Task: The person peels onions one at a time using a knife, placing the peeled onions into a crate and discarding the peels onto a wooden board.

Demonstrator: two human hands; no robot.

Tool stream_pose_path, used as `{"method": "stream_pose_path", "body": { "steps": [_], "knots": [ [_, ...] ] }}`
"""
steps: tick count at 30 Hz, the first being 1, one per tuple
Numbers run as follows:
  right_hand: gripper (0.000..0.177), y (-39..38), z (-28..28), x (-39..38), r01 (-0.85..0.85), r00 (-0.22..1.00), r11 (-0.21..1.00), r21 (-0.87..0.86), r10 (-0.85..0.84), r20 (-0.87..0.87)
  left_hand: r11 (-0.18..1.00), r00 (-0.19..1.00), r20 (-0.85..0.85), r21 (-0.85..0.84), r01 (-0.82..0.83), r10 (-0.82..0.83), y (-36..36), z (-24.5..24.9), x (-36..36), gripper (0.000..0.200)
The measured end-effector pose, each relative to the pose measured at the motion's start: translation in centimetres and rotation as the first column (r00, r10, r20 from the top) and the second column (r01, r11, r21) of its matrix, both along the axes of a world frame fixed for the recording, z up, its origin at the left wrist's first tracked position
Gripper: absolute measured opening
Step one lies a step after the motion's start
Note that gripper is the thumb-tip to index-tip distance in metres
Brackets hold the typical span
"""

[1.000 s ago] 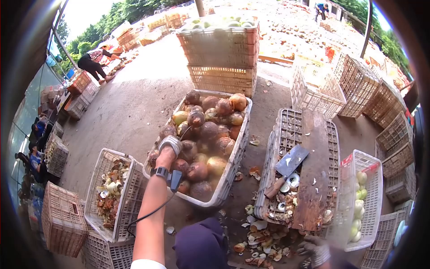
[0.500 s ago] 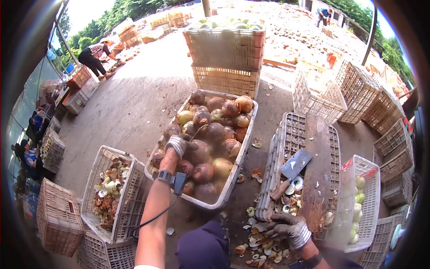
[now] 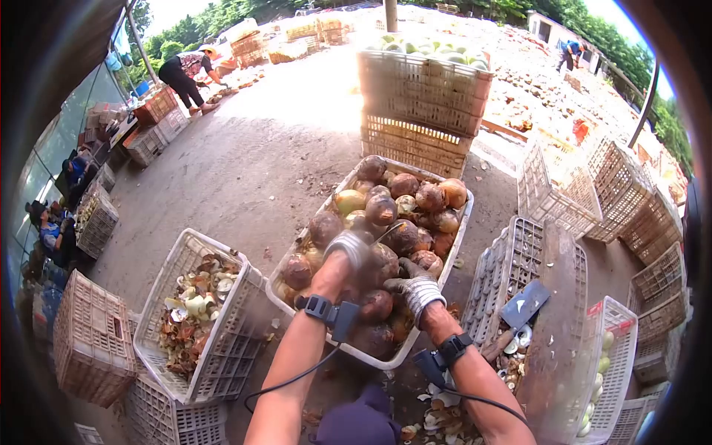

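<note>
Large brown-skinned onions [image 3: 382,210] fill a white plastic crate [image 3: 457,245] in front of me. My left hand [image 3: 351,254], in a grey-and-white glove, is over the onions at the crate's left-middle; motion blur and the wrist hide its fingers. On the right side of the crate, my gloved right hand [image 3: 415,289] reaches down among the onions, fingers apart and right at an onion [image 3: 383,264] between the two hands. Both wrists carry strapped devices with cables. A cleaver [image 3: 525,304] lies to the right, beside a wooden plank [image 3: 552,311] across an upturned crate.
A crate of peelings and trimmings [image 3: 194,297] stands at left. Peeled pale onions fill part of a white crate [image 3: 614,356] at far right. Stacked crates [image 3: 423,89] rise directly behind the onion crate. Peelings litter the ground by my knee. Several people work in the distance and at far left.
My right hand has moved from the peelings beside the plank up into the onion crate. My left hand stays over the onions. The view has shifted, so the scene sits further right.
</note>
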State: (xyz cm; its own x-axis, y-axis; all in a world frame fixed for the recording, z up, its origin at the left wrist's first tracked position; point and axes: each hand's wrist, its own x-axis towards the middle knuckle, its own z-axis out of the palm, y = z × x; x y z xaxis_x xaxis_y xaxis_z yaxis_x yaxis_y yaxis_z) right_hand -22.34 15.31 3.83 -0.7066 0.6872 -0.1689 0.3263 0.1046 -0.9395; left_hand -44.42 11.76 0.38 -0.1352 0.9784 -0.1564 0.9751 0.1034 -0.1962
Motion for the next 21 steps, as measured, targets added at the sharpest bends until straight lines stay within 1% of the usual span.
{"method": "stream_pose_path", "body": {
  "steps": [1,2,3,4,5,6,7,8,9,10,11,12,13,14,16,17,18,19,20,21],
  "knots": [
    [0.05,-0.1,-0.4,-0.4,-0.027,0.999,0.998,0.058,0.025,0.026,1.0,0.994,0.105,-0.026,-0.016,0.018,0.3,1.7,0.7,0.027],
    [0.048,-0.1,-0.6,-0.7,0.01,1.0,0.999,-0.051,-0.009,0.015,0.998,0.977,0.208,-0.054,-0.029,0.039,0.5,3.5,1.4,0.025],
    [0.048,0.1,-1.8,-0.8,0.006,0.998,0.995,-0.097,-0.012,-0.064,0.996,0.95,0.306,-0.083,-0.04,0.063,0.2,5.4,2.2,0.024],
    [0.048,0.5,-3.6,-0.8,-0.003,0.99,0.99,-0.142,-0.017,-0.143,0.998,0.943,0.332,-0.065,-0.006,0.027,-0.8,7.3,2.9,0.02],
    [0.048,0.5,-3.5,-0.5,0.002,0.975,0.974,-0.225,-0.053,-0.218,0.999,0.934,0.356,-0.046,0.028,-0.01,-2.0,9.4,3.6,0.017],
    [0.048,0.5,-3.4,-0.3,0.001,0.953,0.952,-0.306,-0.093,-0.289,1.0,0.918,0.396,-0.029,0.008,0.004,-2.3,9.7,4.0,0.015],
    [0.048,-0.1,-1.5,0.5,0.009,0.922,0.906,-0.423,-0.171,-0.346,1.0,0.9,0.435,-0.012,-0.011,0.015,-2.5,10.0,4.4,0.014],
    [0.048,-0.6,-0.3,1.1,0.006,0.884,0.846,-0.534,-0.254,-0.393,0.996,0.867,0.492,-0.003,-0.088,0.077,-2.4,9.3,4.9,0.013],
    [0.048,-0.8,-0.3,1.5,-0.045,0.851,0.804,-0.592,-0.28,-0.445,0.987,0.827,0.547,0.005,-0.161,0.132,-2.4,8.9,5.5,0.014],
    [0.048,-1.1,-0.6,2.3,-0.096,0.813,0.761,-0.641,-0.312,-0.492,0.982,0.79,0.606,0.079,-0.169,0.087,-3.2,10.3,6.9,0.018],
    [0.049,-1.2,-0.8,3.8,-0.165,0.775,0.684,-0.71,-0.355,-0.522,0.973,0.752,0.658,0.153,-0.175,0.033,-4.0,11.8,8.4,0.023],
    [0.051,-1.3,-1.0,5.3,-0.234,0.739,0.598,-0.767,-0.403,-0.54,0.964,0.669,0.74,0.219,-0.149,-0.065,-4.9,13.2,9.3,0.027],
    [0.054,-1.8,-0.7,6.9,-0.058,0.829,0.821,-0.568,-0.277,-0.485,0.97,0.436,0.9,0.117,-0.211,-0.014,-5.9,16.5,11.2,0.029],
    [0.057,-2.4,-0.4,8.3,0.079,0.912,0.955,-0.285,-0.185,-0.366,0.965,0.173,0.984,0.002,-0.264,0.046,-6.9,19.8,13.1,0.031],
    [0.065,-3.2,1.6,12.2,0.059,0.954,0.998,-0.018,-0.062,-0.293,0.96,0.019,0.999,-0.035,-0.279,0.042,-7.9,21.8,15.5,0.034],
    [0.069,-3.6,2.6,14.2,0.049,0.968,0.992,0.116,-0.019,-0.249,0.931,-0.101,0.974,-0.225,-0.286,0.204,-8.3,21.9,16.2,0.035],
    [0.069,-4.4,2.9,16.8,0.043,0.994,0.96,0.276,-0.013,-0.11,0.975,0.096,0.992,-0.063,-0.214,0.085,-8.3,22.3,17.1,0.035],
    [0.066,-5.6,5.6,18.6,0.078,0.986,0.972,0.222,-0.042,-0.162,0.986,0.299,0.952,0.104,-0.131,-0.061,-8.3,22.7,18.1,0.036],
    [0.063,-6.8,8.4,20.4,0.111,0.974,0.98,0.167,-0.074,-0.214,0.965,0.469,0.859,0.258,-0.047,-0.207,-8.3,23.0,19.0,0.037],
    [0.06,-8.0,11.1,22.2,0.141,0.958,0.984,0.111,-0.107,-0.265,0.979,0.488,0.872,0.125,-0.159,-0.032,-8.6,24.2,20.6,0.04]
  ]
}}
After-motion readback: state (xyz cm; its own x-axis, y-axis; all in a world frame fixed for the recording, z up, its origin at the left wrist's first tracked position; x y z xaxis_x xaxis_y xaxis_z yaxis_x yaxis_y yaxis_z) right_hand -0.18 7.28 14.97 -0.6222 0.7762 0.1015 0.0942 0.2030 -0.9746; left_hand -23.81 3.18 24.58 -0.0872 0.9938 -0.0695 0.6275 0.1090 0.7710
